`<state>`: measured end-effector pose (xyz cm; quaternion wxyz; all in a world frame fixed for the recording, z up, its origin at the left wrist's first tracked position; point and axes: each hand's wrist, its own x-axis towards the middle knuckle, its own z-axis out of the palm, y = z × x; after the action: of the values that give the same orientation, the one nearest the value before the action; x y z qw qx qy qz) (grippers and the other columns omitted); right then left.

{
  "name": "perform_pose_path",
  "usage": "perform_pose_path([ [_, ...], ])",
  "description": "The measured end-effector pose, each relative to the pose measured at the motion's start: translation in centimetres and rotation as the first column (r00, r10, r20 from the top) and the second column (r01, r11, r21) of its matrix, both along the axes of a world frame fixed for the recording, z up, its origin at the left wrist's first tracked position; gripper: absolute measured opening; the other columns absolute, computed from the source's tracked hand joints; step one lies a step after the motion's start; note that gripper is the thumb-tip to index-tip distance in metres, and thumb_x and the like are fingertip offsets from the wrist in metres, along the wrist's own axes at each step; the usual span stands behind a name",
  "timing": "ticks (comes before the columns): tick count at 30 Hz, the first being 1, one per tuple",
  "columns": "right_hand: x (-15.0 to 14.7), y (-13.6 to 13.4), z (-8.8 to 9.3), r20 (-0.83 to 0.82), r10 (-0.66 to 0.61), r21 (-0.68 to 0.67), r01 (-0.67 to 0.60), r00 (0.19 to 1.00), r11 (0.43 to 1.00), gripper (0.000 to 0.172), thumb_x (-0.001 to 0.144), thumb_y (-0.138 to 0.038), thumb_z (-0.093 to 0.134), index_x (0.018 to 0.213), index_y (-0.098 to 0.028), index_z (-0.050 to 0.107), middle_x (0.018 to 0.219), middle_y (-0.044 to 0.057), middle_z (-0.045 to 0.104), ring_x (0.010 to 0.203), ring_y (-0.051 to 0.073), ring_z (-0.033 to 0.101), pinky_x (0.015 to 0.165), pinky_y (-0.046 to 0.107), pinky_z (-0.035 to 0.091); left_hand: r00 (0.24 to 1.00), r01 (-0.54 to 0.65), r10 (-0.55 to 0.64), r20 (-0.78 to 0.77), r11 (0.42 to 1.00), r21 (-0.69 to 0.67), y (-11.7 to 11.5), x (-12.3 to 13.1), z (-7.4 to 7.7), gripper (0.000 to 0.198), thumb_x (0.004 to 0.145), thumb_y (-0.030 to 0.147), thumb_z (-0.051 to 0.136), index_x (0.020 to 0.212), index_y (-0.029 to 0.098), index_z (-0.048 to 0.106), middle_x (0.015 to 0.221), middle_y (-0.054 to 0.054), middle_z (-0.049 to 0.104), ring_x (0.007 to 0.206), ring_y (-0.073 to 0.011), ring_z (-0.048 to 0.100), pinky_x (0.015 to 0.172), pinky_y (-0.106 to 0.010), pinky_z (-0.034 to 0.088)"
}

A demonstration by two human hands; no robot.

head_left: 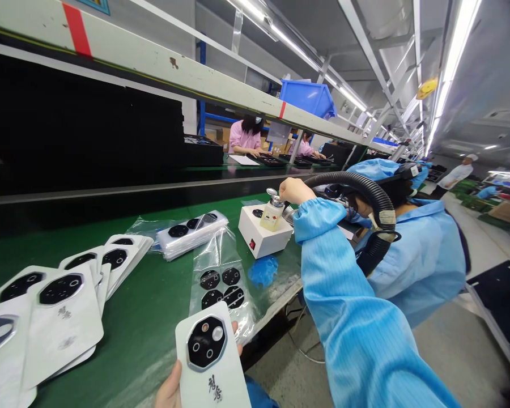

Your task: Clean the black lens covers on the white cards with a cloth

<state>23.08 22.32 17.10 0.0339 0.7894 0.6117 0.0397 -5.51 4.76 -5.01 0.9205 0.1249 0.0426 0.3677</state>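
My left hand [170, 388] grips a white phone back cover [208, 379] by its sides, near the front edge of the bench. The cover has a black octagonal camera plate and dark lettering below it. My right hand [296, 190], in a blue sleeve, is stretched forward with curled fingers beside the metal top of a small dispenser bottle [272, 217]. Its round lid is tilted up. What those fingers hold is hidden. The bottle stands on a white box [266, 241] with a red switch. A blue blob-shaped piece [263, 271] lies in front of the box.
More white covers [63, 323] are piled at the left. A clear bag [221, 283] with black octagonal plates lies mid-bench, near a stack of wrapped pieces [191, 232]. On the right, a co-worker in blue [420, 249] sits close, behind a black ribbed hose [380, 209].
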Motion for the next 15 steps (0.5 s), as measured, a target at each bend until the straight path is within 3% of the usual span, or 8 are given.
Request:
perform_pose_path([
  [4,-0.3,-0.2,-0.1,-0.012,0.002,0.004,-0.002,1.0,1.0,0.025,0.087,-0.034,0.053,0.104,-0.015,0.057,0.106,0.006,0.059,0.093,0.016,0.059,0.08,0.035,0.051,0.995,0.042,-0.049,0.089,0.996,0.077,0.4,-0.1,-0.3,0.042,0.088,0.028,0.033,0.121,0.019,0.059,0.13,-0.006,0.054,0.121,-0.0316,0.048,0.106,-0.045,0.032],
  [9,-0.4,-0.3,0.2,-0.029,-0.004,0.051,0.006,1.0,0.999,0.025,0.087,-0.034,0.053,0.102,-0.015,0.057,0.103,0.005,0.06,0.089,0.015,0.059,0.078,0.034,0.051,0.994,0.045,-0.059,0.088,0.986,0.161,0.8,-0.2,-0.5,0.045,0.089,0.029,0.033,0.125,0.011,0.053,0.135,-0.012,0.046,0.124,-0.0349,0.042,0.104,-0.046,0.034],
  [12,-0.6,-0.8,0.8,-0.03,0.005,0.141,0.0,1.0,0.99,0.019,0.085,-0.03,0.056,0.093,-0.013,0.06,0.094,0.005,0.062,0.086,0.015,0.06,0.077,0.033,0.05,0.997,0.012,-0.021,0.073,0.993,0.119,0.4,0.1,-0.3,0.046,0.09,0.033,0.033,0.123,0.01,0.054,0.134,-0.012,0.046,0.122,-0.035,0.044,0.103,-0.045,0.036],
  [15,-2.0,-2.5,0.5,-0.03,0.058,0.252,-0.049,0.998,0.966,0.007,0.079,-0.015,0.057,0.08,-0.011,0.063,0.083,0.009,0.064,0.086,0.02,0.06,0.076,0.033,0.047,0.995,-0.089,0.088,-0.045,0.996,-0.015,-1.0,1.0,1.1,0.043,0.088,0.035,0.039,0.116,0.011,0.062,0.128,-0.012,0.053,0.116,-0.0343,0.051,0.098,-0.044,0.042],
])
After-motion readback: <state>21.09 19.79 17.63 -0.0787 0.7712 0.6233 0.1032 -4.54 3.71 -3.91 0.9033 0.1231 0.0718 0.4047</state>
